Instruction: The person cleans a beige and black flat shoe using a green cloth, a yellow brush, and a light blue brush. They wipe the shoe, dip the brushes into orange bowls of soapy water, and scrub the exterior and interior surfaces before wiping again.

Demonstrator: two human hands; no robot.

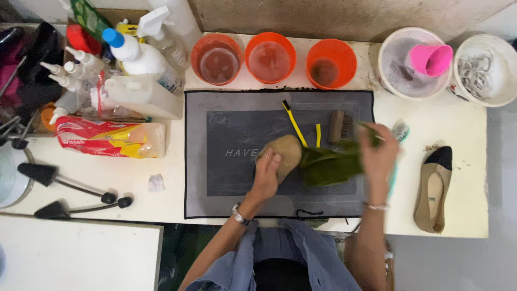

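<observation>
My left hand (267,171) presses down on a tan flat shoe (285,152) lying in the middle of the grey mat (226,183). A crumpled olive-green cloth (329,164) lies against the shoe's right side, and my right hand (378,156) grips its far end; this hand is blurred. A teal-handled brush (399,131) shows just behind my right hand. A small wooden brush (337,126) and yellow strips (295,125) lie on the mat behind the shoe.
A second tan shoe with a black toe (435,186) lies at the right. Three orange bowls (269,58), two white buckets (412,64), one holding a pink cup (432,58), line the back. Bottles (141,59), a snack bag (107,139) and black shoe trees (67,186) crowd the left.
</observation>
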